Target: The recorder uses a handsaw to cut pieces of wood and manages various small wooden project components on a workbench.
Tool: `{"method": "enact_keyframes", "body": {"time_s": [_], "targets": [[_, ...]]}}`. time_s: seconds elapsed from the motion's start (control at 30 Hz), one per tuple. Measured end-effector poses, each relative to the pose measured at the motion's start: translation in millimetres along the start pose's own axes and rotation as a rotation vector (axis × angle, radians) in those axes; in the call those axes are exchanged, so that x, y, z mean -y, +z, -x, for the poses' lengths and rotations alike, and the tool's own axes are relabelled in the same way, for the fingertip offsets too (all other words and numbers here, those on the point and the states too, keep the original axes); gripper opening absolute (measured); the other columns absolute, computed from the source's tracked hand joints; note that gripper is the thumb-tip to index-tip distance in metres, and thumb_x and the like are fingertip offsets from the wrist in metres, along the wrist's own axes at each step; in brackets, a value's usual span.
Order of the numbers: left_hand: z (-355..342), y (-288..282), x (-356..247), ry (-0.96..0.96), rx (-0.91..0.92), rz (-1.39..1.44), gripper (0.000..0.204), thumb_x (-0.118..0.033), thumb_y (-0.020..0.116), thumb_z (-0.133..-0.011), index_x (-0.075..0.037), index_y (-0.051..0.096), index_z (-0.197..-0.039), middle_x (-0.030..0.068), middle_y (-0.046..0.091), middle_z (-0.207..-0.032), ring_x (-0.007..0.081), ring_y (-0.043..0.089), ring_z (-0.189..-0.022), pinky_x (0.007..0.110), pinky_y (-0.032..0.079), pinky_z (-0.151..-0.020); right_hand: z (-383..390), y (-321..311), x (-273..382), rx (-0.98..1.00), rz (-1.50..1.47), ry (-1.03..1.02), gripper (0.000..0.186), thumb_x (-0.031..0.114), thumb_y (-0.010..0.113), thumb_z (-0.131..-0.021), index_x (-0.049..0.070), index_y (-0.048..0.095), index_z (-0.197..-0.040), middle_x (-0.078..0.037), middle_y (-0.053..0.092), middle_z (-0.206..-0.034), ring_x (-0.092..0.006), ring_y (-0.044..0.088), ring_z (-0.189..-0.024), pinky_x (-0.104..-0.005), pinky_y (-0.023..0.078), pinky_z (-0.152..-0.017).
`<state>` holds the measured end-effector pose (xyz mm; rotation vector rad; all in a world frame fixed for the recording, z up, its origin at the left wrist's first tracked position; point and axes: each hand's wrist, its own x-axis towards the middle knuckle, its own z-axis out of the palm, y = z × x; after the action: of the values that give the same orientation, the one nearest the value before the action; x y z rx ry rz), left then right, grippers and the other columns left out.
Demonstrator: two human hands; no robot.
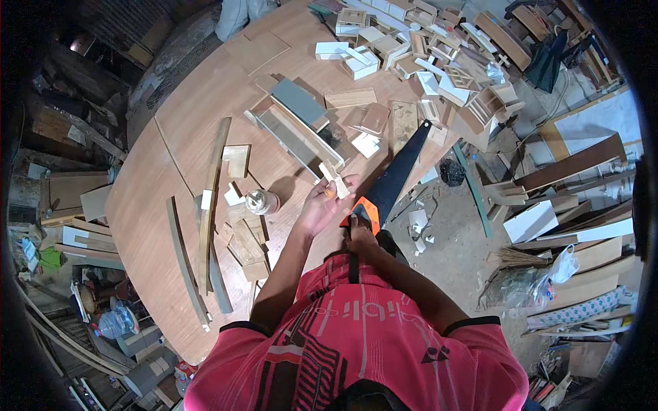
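My left hand (319,211) is closed around a small pale wooden piece (332,174), held up over the near edge of the table. It looks like short strips joined crosswise, though the fingers cover part of it. My right hand (361,238) grips a handsaw (399,171) by its orange and black handle. The saw's dark blade points away and to the right, across the table's edge, close beside the wooden piece but apart from it. Left of my left hand stands a jar (263,203) with pale contents.
The brown table (137,226) carries long wooden strips (218,185) on the left and a grey-topped wooden box (299,103) farther back. Small wooden boxes and offcuts (428,55) crowd the far right. Boards (582,233) lean on the right, with a broom (521,257) near them.
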<state>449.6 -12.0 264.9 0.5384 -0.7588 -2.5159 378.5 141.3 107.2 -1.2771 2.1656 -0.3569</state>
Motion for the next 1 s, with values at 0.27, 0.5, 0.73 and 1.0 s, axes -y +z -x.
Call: {"method": "enact_keyframes", "body": {"time_s": [0.27, 0.5, 0.73, 1.0], "targets": [[-15.3, 3.4, 4.4, 0.006, 0.100, -0.051, 0.034, -0.020, 0.058, -0.092, -0.004, 0.054, -0.121, 0.0135, 0.056, -0.125, 0.0210, 0.052, -0.115, 0.038, 0.042, -0.096, 18.1, -19.5, -14.4, 0.155, -0.282, 0.035, 0.073, 0.021, 0.061, -0.078, -0.009, 0.025, -0.134, -0.035, 0.050, -0.118, -0.0478, 0.051, -0.110, -0.0500, 0.045, -0.091], [-26.3, 10.6, 18.1, -0.012, -0.172, -0.144, 0.028, -0.016, 0.067, -0.086, 0.000, 0.063, -0.109, 0.0039, 0.064, -0.101, 0.0123, 0.058, -0.091, 0.029, 0.046, -0.083, 10.8, -2.7, -14.2, 0.033, -0.196, -0.145, 0.072, 0.018, 0.060, -0.080, -0.015, 0.026, -0.134, -0.036, 0.048, -0.120, -0.0465, 0.052, -0.109, -0.0469, 0.045, -0.093], [-18.0, 30.9, 10.3, 0.023, -0.334, -0.446, 0.025, -0.019, 0.070, -0.084, 0.003, 0.069, -0.097, 0.0018, 0.063, -0.075, 0.0070, 0.053, -0.064, 0.021, 0.043, -0.061, -28.8, 33.8, -2.8, -0.018, 0.163, -0.201, 0.057, 0.020, 0.057, -0.083, -0.012, 0.036, -0.125, -0.028, 0.052, -0.119, -0.0403, 0.056, -0.107, -0.0412, 0.051, -0.085], [-17.1, 33.7, 7.8, 0.042, -0.341, -0.540, 0.031, -0.023, 0.071, -0.085, 0.003, 0.068, -0.101, 0.0028, 0.065, -0.080, 0.0064, 0.055, -0.067, 0.021, 0.045, -0.061, -25.2, -13.0, 19.5, -0.171, 0.050, -0.194, 0.032, 0.014, 0.056, -0.085, -0.007, 0.048, -0.108, -0.025, 0.059, -0.105, -0.0362, 0.062, -0.092, -0.0414, 0.053, -0.072]]}}
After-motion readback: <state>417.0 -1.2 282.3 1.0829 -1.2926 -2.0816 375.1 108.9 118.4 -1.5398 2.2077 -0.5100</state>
